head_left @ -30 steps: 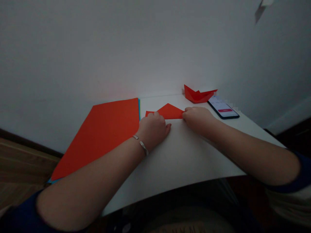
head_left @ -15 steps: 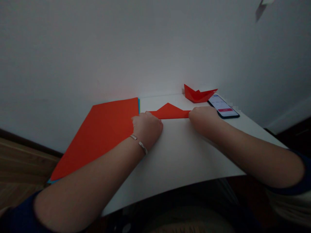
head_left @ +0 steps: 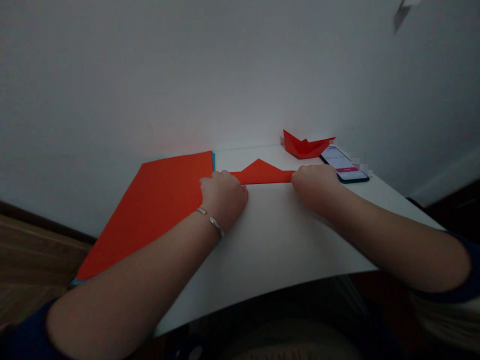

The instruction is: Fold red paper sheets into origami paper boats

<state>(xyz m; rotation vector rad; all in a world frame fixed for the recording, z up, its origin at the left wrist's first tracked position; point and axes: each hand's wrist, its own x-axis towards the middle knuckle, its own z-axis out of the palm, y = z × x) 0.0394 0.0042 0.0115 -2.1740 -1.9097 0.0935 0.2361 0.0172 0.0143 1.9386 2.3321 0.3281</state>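
A folded orange-red paper (head_left: pixel 259 172), with a low peak in the middle and a straight strip along its lower edge, lies flat on the white table (head_left: pixel 277 235). My left hand (head_left: pixel 225 194) is closed over its left end, covering that corner. At the opposite end my right hand (head_left: pixel 314 185) is curled into a fist on the strip. Both sets of fingertips are mostly hidden under the hands.
To the left lies a stack of coloured sheets (head_left: pixel 157 210), orange on top with blue edges showing. A red paper boat (head_left: pixel 306 147) stands at the back by the wall (head_left: pixel 240 75). Beside it rests a phone (head_left: pixel 347 167) with its screen lit.
My left hand has slid slightly left along the paper's strip, showing a bit more of the lower edge. My right hand stays in place.
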